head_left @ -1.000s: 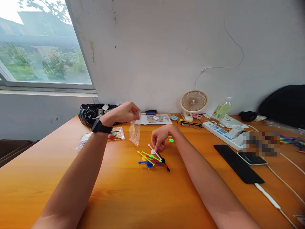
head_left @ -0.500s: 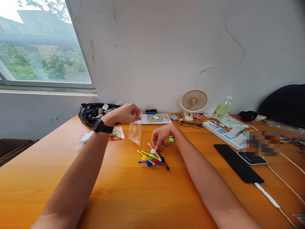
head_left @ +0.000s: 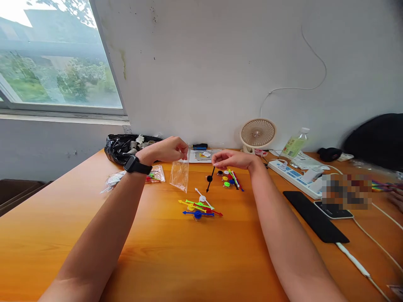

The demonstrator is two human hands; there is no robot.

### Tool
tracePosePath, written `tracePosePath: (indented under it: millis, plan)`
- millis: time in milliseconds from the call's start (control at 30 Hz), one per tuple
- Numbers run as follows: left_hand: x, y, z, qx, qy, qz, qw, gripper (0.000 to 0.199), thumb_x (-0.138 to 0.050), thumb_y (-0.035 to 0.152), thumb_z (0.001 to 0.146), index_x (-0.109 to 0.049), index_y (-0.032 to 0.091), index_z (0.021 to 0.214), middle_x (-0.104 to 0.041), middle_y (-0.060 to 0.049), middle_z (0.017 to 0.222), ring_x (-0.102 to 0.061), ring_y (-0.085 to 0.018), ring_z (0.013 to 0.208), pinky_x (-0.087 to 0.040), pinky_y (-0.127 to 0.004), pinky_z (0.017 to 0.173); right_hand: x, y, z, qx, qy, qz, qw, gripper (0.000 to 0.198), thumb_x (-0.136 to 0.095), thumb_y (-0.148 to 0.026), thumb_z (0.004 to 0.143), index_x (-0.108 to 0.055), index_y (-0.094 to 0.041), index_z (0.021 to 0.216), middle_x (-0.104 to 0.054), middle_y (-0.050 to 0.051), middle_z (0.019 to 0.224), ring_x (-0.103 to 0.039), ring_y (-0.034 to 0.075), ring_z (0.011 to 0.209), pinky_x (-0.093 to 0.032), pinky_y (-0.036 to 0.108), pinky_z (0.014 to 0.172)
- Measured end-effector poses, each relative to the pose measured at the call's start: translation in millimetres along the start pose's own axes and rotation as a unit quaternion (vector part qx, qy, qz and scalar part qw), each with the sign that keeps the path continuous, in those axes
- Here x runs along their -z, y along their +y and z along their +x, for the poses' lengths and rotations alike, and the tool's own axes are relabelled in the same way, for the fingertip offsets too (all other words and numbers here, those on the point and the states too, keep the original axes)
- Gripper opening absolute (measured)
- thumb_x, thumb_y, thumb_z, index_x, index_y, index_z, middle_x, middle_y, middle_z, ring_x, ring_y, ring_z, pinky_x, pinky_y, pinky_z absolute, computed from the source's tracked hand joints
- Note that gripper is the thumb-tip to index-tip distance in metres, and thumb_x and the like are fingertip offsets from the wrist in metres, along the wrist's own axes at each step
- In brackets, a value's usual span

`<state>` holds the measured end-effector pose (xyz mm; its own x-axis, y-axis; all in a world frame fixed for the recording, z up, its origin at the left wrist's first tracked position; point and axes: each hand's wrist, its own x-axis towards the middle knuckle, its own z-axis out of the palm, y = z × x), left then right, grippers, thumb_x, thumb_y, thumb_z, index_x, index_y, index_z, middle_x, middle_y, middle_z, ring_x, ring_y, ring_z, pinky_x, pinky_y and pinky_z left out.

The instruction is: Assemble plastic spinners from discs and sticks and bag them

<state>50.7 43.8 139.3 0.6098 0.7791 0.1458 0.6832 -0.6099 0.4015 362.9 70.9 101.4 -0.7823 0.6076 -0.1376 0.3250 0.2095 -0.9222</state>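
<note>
My left hand [head_left: 172,149], with a watch on the wrist, pinches the top of a clear plastic bag [head_left: 179,176] that hangs upright over the table. In the fingers of my right hand [head_left: 231,160] is a black arrow spinner [head_left: 209,179], held by one end with its tip pointing down, to the right of the bag. Below on the table lie a white spinner [head_left: 202,199], a yellow spinner [head_left: 190,207], a blue spinner [head_left: 197,214], and green and red ones partly overlapped. Under my right wrist sits a second group of coloured arrows and discs [head_left: 231,180].
Filled clear packets [head_left: 155,173] lie left of the bag, before a black plastic bag [head_left: 116,149]. A small fan [head_left: 258,134], bottle [head_left: 296,142], power strip [head_left: 294,176] and black phone [head_left: 315,216] with a cable stand or lie right. Another person's hand [head_left: 396,195] shows at the right edge.
My right hand has lifted the black spinner off the pile and moved it up and slightly right. My left hand and the bag have barely moved.
</note>
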Motion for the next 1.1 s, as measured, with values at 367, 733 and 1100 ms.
tracePosePath:
  millis: [367, 733, 1100]
  plan:
    - [-5, 26, 1, -0.064, 0.002, 0.032, 0.997, 0.028, -0.052, 0.014, 0.069, -0.077, 0.019, 0.080, -0.077, -0.001, 0.080, -0.065, -0.016, 0.072, -0.043, -0.023, 0.062, -16, -58, 11, 0.177, 0.415, 0.077, 0.889, 0.024, -0.079, -0.035, 0.079, -0.061, -0.020, 0.082, -0.067, 0.001, 0.083, -0.054, 0.011, 0.064, -0.043, 0.024, 0.060]
    - [-12, 50, 1, -0.111, 0.013, 0.051, 0.992, 0.023, -0.056, 0.011, 0.072, -0.077, 0.020, 0.078, -0.076, -0.001, 0.077, -0.065, -0.016, 0.071, -0.044, -0.024, 0.063, -48, -82, 20, 0.164, 0.401, -0.131, 0.892, 0.014, -0.064, -0.032, 0.087, -0.060, -0.019, 0.081, -0.058, 0.000, 0.077, -0.050, 0.013, 0.070, -0.041, 0.025, 0.064]
    - [-9, 54, -2, -0.116, 0.017, 0.059, 0.991, 0.018, -0.057, 0.010, 0.071, -0.072, 0.019, 0.073, -0.072, 0.000, 0.070, -0.062, -0.014, 0.066, -0.043, -0.024, 0.062, -50, -81, 19, 0.134, 0.399, -0.257, 0.870, 0.015, -0.060, -0.033, 0.093, -0.065, -0.019, 0.091, -0.062, 0.001, 0.078, -0.051, 0.015, 0.069, -0.040, 0.027, 0.064]
